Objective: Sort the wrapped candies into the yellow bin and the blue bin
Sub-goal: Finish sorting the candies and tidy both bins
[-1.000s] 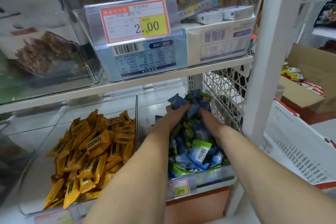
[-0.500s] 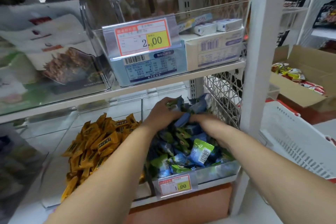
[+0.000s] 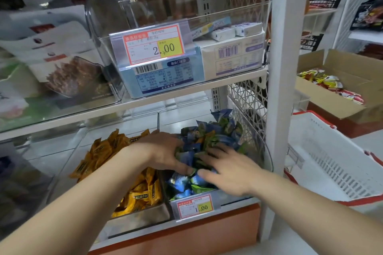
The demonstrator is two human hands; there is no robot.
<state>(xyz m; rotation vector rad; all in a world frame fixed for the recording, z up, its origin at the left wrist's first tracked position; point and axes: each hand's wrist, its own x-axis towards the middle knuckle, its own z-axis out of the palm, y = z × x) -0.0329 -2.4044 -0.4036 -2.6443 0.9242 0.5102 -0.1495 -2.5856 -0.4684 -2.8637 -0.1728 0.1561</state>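
Two clear bins sit side by side on the lower shelf. The left bin [image 3: 143, 218] holds a heap of yellow wrapped candies [image 3: 103, 151]. The right bin [image 3: 264, 151] holds a pile of blue and green wrapped candies [image 3: 215, 132] and carries a 1.00 price tag [image 3: 194, 207] on its front. Both my hands lie on the blue pile. My left hand [image 3: 163, 151] covers its left side with the fingers laid over the wrappers. My right hand [image 3: 226, 169] rests on the front of the pile with its fingers spread.
The shelf above carries a clear bin of boxed goods [image 3: 228, 55] with a 2.00 price tag [image 3: 153, 45], close over the hands. A white upright post [image 3: 279, 89] stands right of the blue bin. Beyond it are a white basket [image 3: 331, 161] and a cardboard box [image 3: 342, 89] of snack packs.
Both hands have drawn back from the rear of the blue bin toward its front, dragging candies along, and now lie flatter on the pile. The camera has moved closer and to the right.
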